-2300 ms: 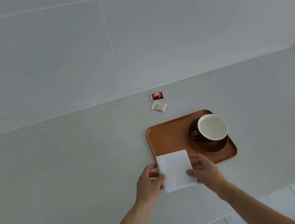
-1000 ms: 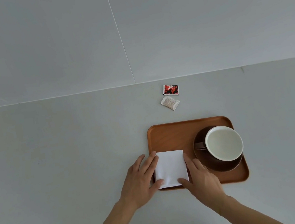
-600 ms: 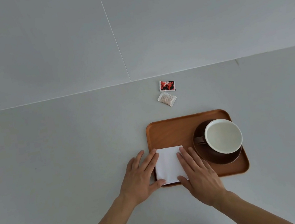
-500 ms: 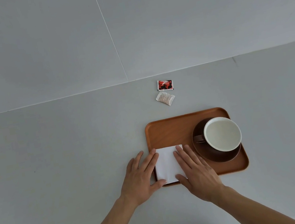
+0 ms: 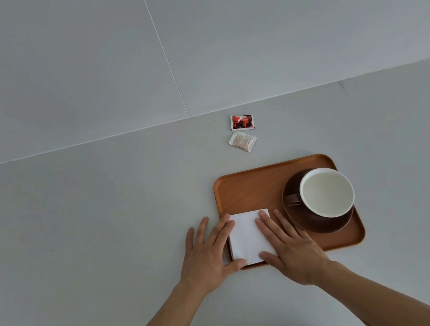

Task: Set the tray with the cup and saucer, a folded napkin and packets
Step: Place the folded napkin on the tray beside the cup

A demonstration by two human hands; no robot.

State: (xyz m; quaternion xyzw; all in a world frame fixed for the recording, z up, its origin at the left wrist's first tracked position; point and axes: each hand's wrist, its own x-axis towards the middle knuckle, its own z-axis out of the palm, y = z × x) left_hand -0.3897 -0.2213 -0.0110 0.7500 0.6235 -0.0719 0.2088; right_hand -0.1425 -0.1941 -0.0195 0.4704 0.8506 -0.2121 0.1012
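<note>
The white folded paper napkin, which a couple of seconds earlier had been held above the counter edge between both hands, was now laid flat in the near left corner of the rectangular brown wooden tray. It was pressed down by the left hand along its left edge and by the right hand along its right side. The fingers of both hands were spread out flat and nothing was gripped; the napkin was only smoothed under them. The cup with the white inside was seen standing on the dark brown saucer at the tray's right side, just beside the right hand. The napkin step could therefore be judged as good as finished. The red and black packet and the pale translucent packet were left on the grey counter beyond the tray's far edge, well apart from both hands, so their transfer to the tray was judged to be what remained.
</note>
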